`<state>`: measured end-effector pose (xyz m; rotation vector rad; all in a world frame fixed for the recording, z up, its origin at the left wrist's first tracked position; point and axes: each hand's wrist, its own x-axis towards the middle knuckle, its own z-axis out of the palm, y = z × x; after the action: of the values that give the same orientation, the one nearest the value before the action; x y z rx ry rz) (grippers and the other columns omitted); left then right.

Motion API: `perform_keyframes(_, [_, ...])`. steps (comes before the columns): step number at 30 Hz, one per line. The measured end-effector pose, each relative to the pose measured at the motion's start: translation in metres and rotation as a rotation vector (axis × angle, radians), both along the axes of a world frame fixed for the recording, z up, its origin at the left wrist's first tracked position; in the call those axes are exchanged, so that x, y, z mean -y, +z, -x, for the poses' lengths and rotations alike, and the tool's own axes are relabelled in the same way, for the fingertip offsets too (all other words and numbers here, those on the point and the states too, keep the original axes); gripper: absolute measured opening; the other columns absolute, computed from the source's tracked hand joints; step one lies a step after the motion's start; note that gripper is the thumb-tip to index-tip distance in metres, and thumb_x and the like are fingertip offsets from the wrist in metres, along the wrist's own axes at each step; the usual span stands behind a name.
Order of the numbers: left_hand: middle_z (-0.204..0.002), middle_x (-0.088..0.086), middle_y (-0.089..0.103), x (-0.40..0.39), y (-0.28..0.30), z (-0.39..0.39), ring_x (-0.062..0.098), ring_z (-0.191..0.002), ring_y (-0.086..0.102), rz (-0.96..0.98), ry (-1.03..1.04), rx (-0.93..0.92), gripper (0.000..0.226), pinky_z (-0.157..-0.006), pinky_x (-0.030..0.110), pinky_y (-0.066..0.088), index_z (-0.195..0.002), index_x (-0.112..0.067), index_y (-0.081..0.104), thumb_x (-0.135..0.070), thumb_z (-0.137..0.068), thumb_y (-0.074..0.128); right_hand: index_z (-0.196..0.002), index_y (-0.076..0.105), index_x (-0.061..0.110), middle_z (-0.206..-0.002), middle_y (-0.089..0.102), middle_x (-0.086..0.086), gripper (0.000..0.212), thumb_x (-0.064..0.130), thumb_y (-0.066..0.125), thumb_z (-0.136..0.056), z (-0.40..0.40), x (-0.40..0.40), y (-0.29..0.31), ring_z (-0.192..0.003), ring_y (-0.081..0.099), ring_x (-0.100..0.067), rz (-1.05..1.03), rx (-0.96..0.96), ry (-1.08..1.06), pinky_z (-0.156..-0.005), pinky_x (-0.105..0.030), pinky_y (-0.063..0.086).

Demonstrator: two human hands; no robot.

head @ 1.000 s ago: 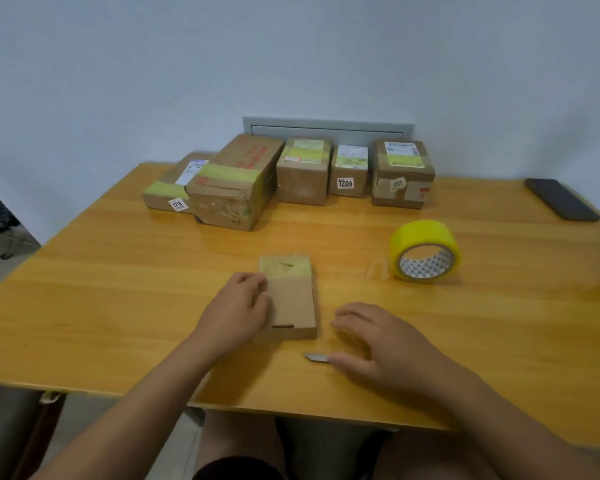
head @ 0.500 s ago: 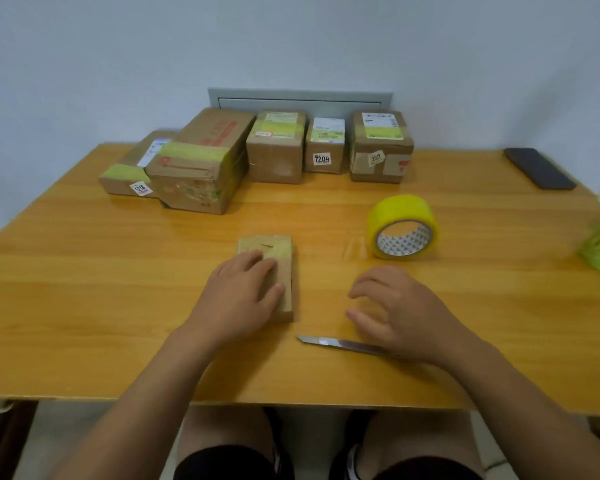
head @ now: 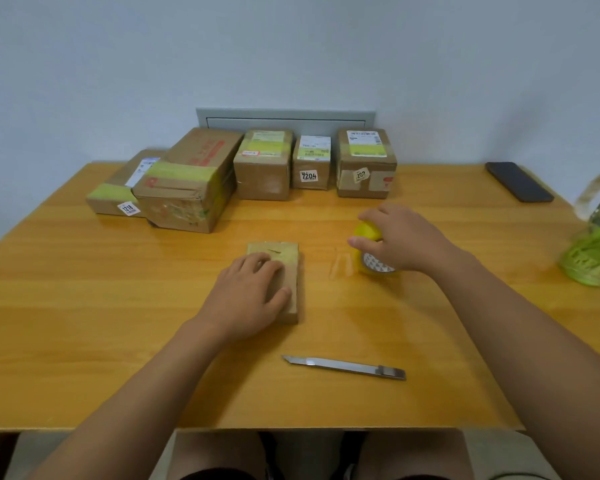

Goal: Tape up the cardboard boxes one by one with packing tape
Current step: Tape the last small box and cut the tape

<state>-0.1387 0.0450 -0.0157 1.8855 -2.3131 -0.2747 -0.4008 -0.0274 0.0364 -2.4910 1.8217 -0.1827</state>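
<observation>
Your left hand (head: 248, 296) presses flat, fingers straight, on the small box (head: 284, 268); your right hand (head: 400, 242) fingers curl around the yellow tape roll (head: 368, 233).

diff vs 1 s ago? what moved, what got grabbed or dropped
The right hand left the knife, which lies free on the table, and reached away from the person to the yellow tape roll; its fingers curl over the roll. Unchanged: the left hand rests flat on the small box; the back boxes and phone stay put.
</observation>
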Motion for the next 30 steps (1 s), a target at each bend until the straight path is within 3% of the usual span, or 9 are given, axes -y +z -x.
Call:
perform_keyframes(7, [-0.150, -0.003, 0.031, 0.007, -0.002, 0.001, 0.019, -0.139, 0.026, 0.015, -0.008, 0.099, 0.057, -0.115, 0.038, 0.022, -0.148, -0.034, 0.031, -0.059, -0.098, 0.030, -0.122, 0.055, 0.024, -0.119, 0.054, 0.000, 0.054, 0.062, 0.061, -0.084, 0.005, -0.008, -0.003, -0.115, 0.046, -0.020, 0.014, 0.073, 0.011, -0.094, -0.039, 0.042])
perform_keyframes(14, [-0.155, 0.006, 0.027, 0.017, -0.004, 0.012, 0.024, -0.143, 0.023, 0.024, 0.064, 0.066, 0.051, -0.116, 0.039, 0.020, -0.147, -0.026, 0.030, -0.046, -0.101, 0.027, -0.109, 0.060, 0.015, -0.105, 0.056, -0.001, 0.045, 0.048, 0.072, -0.080, -0.004, -0.020, -0.015, -0.105, 0.049, -0.022, 0.130, 0.219, 0.036, -0.089, -0.037, 0.036])
perform_keyframes(21, [-0.154, 0.008, 0.029, 0.026, 0.004, 0.022, 0.027, -0.142, 0.024, 0.032, 0.097, 0.058, 0.050, -0.116, 0.042, 0.020, -0.143, -0.020, 0.037, -0.041, -0.097, 0.035, -0.098, 0.061, 0.015, -0.095, 0.058, -0.002, 0.041, 0.048, 0.072, -0.077, -0.009, -0.027, -0.015, -0.093, 0.050, -0.023, 0.208, 0.276, 0.093, -0.082, -0.040, 0.037])
perform_keyframes(26, [-0.159, -0.003, 0.027, 0.048, 0.020, 0.037, 0.021, -0.147, 0.018, 0.050, -0.160, -0.029, 0.062, -0.118, 0.040, 0.014, -0.151, -0.030, 0.032, -0.031, -0.093, 0.054, -0.091, 0.062, 0.015, -0.087, 0.057, 0.000, 0.047, 0.057, 0.054, -0.072, -0.013, -0.037, -0.015, -0.082, 0.053, -0.024, 0.317, 0.278, 0.204, -0.074, -0.039, 0.039])
perform_keyframes(30, [-0.140, -0.006, 0.053, 0.066, 0.022, 0.050, 0.018, -0.132, 0.043, -0.051, -0.273, -0.014, 0.036, -0.108, 0.037, 0.026, -0.129, -0.032, 0.059, -0.030, -0.093, 0.062, -0.091, 0.062, 0.015, -0.086, 0.055, 0.000, 0.044, 0.055, 0.055, -0.075, -0.011, -0.041, -0.017, -0.080, 0.052, -0.024, 0.368, 0.234, 0.265, -0.074, -0.041, 0.041])
